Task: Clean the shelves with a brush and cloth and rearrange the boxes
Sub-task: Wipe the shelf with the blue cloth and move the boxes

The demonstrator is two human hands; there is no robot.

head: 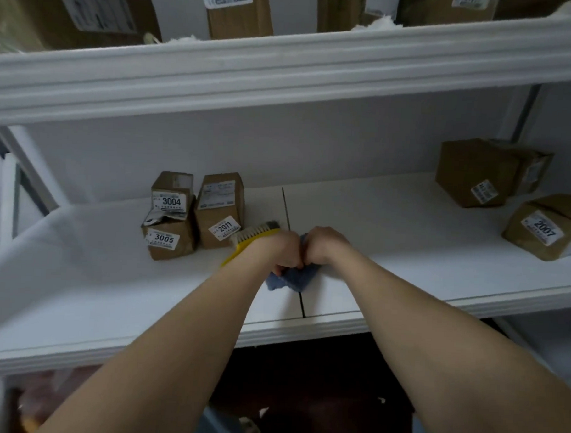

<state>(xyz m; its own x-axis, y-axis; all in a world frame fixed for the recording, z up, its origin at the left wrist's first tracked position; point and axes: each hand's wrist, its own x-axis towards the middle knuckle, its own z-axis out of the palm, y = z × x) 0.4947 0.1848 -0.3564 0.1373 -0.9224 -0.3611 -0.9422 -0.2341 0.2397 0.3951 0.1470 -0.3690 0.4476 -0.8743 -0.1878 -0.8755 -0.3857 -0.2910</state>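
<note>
Brush (255, 235): left hand (284, 250) is gripping it, yellow-backed, at frame centre.
Cloth (291, 280): right hand (325, 246) is clutching it, blue and bunched, on the white shelf (390, 247).

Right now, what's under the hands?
A blue cloth, bunched on the shelf. The left hand also holds a yellow brush; the right hand grips the cloth. The hands hide its upper part.

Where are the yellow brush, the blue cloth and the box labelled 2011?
yellow brush (257, 233): head view, on its bristles.
blue cloth (291, 278): head view, on its lower fold.
box labelled 2011 (220, 210): head view, on its brown front face.
</note>
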